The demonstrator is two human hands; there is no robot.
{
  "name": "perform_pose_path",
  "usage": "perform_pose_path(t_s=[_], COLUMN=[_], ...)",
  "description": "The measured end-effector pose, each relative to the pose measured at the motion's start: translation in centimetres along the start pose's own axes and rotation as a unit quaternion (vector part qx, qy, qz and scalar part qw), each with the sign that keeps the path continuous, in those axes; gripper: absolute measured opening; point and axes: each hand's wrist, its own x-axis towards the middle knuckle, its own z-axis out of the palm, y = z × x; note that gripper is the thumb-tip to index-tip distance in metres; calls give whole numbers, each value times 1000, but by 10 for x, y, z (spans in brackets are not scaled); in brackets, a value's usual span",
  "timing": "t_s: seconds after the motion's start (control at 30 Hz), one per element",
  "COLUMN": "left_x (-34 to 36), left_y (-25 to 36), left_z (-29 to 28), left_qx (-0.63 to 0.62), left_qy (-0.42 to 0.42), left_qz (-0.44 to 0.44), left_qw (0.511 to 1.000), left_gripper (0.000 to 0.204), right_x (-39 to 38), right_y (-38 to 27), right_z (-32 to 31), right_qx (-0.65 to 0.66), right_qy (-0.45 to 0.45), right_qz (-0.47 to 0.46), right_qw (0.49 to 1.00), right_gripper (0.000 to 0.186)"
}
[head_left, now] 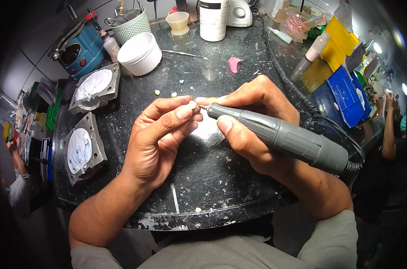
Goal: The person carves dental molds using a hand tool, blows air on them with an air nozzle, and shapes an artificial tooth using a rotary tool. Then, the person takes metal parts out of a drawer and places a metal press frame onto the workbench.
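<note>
Between the thumb and fingers of my left hand [156,130] is a small off-white artificial tooth [192,104]. My right hand [257,121] is closed round a dark grey rotary handpiece [279,134], held like a pen. The handpiece's thin metal tip points left and meets the tooth, or comes very close to it; I cannot tell which. Both hands are together above the middle of the table. Just beyond my left fingertips lie two more small yellowish tooth-like pieces [174,94].
Two metal flasks with white plaster [81,148] stand at the left of the black table [203,179]. Behind are a white tub [139,56], a thin metal tool [185,54], a white bottle [212,22] and a pink piece [234,64]. The handpiece's coiled cord [297,92] runs along the right.
</note>
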Motion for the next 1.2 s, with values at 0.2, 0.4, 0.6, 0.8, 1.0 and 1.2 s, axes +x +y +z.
perform_pose_path(t_s=[0.2, 0.4, 0.6, 0.8, 1.0, 1.2], left_x=[0, -1, -2, -3, -4, -3], left_y=[1, 2, 2, 2, 3, 3], left_z=[0, -2, 0, 1, 1, 2], left_qx=[-5, -3, -5, -11, -19, -28], left_qy=[-12, -9, -7, -8, -15, -22], left_qz=[-3, -1, 0, 0, -8, -12], left_qw=[1000, 1000, 1000, 1000, 1000, 999], left_gripper=[25, 23, 23, 23, 24, 24], right_x=[1, 1, 0, 1, 0, -3], right_y=[-11, -12, -12, -9, -11, -6], right_z=[-8, -8, -8, -7, -5, 0], right_qx=[-40, -56, -48, -41, -34, -6], right_qy=[-78, -77, -81, -87, -84, -44], right_qz=[23, 25, 26, 20, 26, 20], right_qw=[996, 995, 995, 995, 996, 999], right_gripper=[16, 16, 16, 17, 19, 17])
